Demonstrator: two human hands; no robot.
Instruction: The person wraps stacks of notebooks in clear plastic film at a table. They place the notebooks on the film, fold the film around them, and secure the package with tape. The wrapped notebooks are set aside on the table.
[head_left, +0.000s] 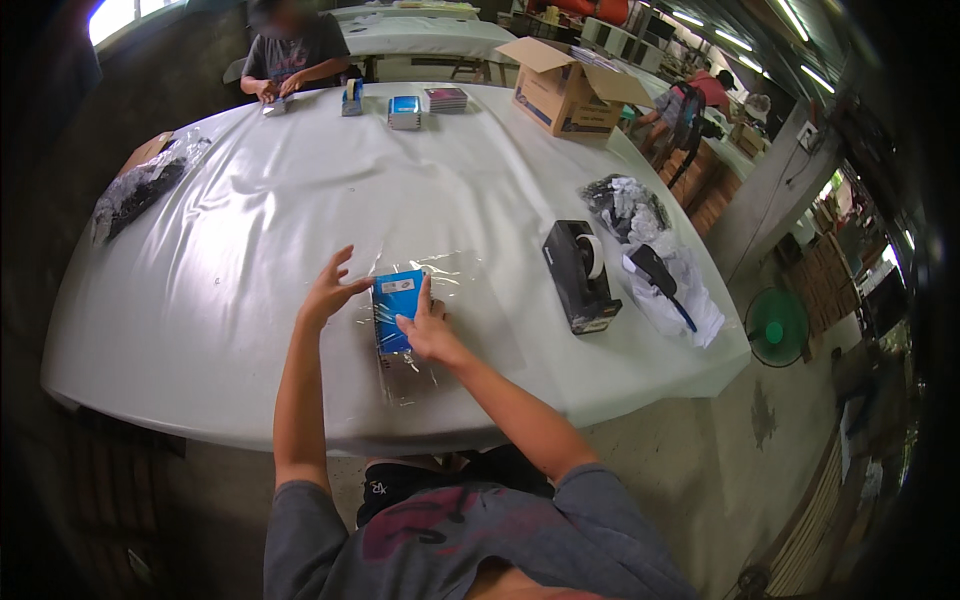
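Observation:
A small blue box (396, 308) lies on a sheet of clear plastic wrap (450, 290) near the front edge of the white table (240, 240). My right hand (428, 330) presses flat on the box's right side, fingers pointing away from me. My left hand (330, 288) hovers just left of the box with its fingers spread, thumb close to the box's upper left corner. It holds nothing that I can make out.
A black tape dispenser (580, 275) stands right of the box, with bags of dark and white items (650, 250) beyond it. An open cardboard box (565, 90) and small stacked boxes (405, 112) sit at the far side, where another person (290, 60) works. A dark bag (140, 190) lies far left.

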